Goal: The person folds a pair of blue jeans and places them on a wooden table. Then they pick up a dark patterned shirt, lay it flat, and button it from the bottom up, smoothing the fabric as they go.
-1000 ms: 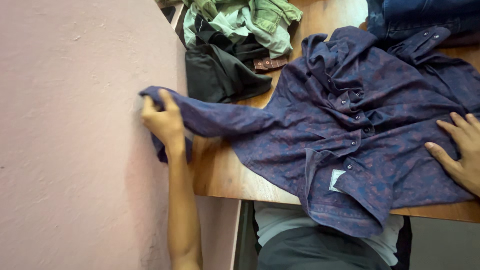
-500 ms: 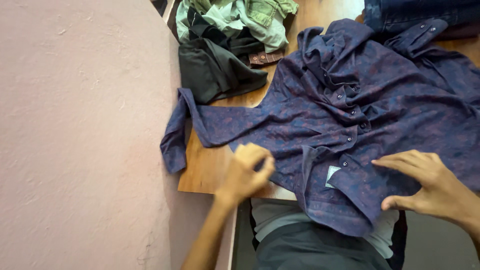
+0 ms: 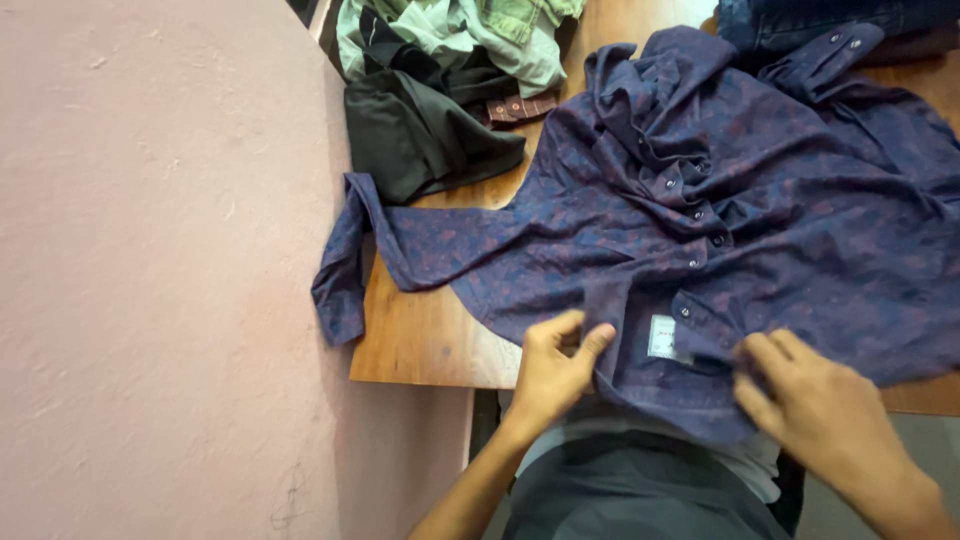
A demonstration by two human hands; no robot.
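A dark purple patterned button-up shirt [image 3: 760,220] lies spread across the wooden table [image 3: 420,330], its collar end hanging over the near edge toward me. My left hand [image 3: 555,370] pinches the left side of the collar at the table's near edge. My right hand [image 3: 815,415] grips the collar fabric on the right, just beside the small white label [image 3: 662,337]. One sleeve [image 3: 345,270] drapes off the table's left edge against the wall.
A pink wall [image 3: 160,270] runs close along the table's left side. At the back left lies a heap of black and pale green clothes [image 3: 440,90]. Dark blue denim [image 3: 830,20] sits at the back right.
My left hand let go of the sleeve at the wall and came to the collar. My right hand slid from the shirt's right side down to the collar. The sleeve now hangs loose.
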